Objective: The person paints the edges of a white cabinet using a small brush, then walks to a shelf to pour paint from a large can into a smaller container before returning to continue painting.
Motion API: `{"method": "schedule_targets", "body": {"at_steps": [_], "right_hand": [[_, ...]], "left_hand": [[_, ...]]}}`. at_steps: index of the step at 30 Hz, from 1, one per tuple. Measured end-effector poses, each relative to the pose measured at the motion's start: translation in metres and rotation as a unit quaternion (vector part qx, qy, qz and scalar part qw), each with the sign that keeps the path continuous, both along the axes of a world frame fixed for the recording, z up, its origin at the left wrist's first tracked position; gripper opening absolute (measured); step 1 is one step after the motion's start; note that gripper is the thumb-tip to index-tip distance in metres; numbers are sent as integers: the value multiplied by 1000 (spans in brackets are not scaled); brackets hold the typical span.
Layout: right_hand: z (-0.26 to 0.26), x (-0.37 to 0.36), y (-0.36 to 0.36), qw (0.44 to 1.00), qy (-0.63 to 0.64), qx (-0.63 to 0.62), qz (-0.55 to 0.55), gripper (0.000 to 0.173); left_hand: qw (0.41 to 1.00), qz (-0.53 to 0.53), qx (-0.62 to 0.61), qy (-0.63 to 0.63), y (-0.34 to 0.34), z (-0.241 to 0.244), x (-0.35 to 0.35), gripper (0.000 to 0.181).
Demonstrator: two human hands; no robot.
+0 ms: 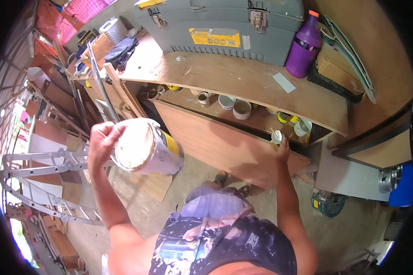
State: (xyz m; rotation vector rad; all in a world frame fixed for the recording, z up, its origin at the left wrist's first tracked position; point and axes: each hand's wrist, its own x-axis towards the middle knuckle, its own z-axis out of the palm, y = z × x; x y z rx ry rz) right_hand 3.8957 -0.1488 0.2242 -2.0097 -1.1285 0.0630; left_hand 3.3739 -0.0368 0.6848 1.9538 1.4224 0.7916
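My left hand (105, 137) grips the rim of a white plastic bucket (163, 154) and holds it up above the floor. The bucket has a yellow label, and a pale, caked layer covers its top. Over the upper edge of a leaning plywood panel (210, 134), my right hand (283, 151) has its fingers around a small white cup (277, 137). A thin wooden stick (273, 130) pokes out of that cup. Part of the cup is hidden behind the fingers.
Tubs, including a pale bowl (226, 102) and a crusted container (242, 109), stand on the shelf beneath the wooden benchtop (206, 68). On top are a grey toolbox (220, 31) and a purple bottle (303, 48). An aluminium ladder (38, 161) is at left; a dark green lidded container (328, 205) is at right.
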Motion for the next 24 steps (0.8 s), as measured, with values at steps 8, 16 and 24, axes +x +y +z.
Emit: {"method": "schedule_targets", "body": {"at_steps": [8,16,24], "right_hand": [[62,-58,-42,998,57,20,-36,66],[67,-124,-81,988,122,88,-18,67],[103,-144,-64,985,133,94,50,65]], "left_hand": [[991,22,108,-80,86,125,4,44],[990,-89,69,-83,213,163,65,53],[968,-74,-66,-233,286,112,89,13]]}}
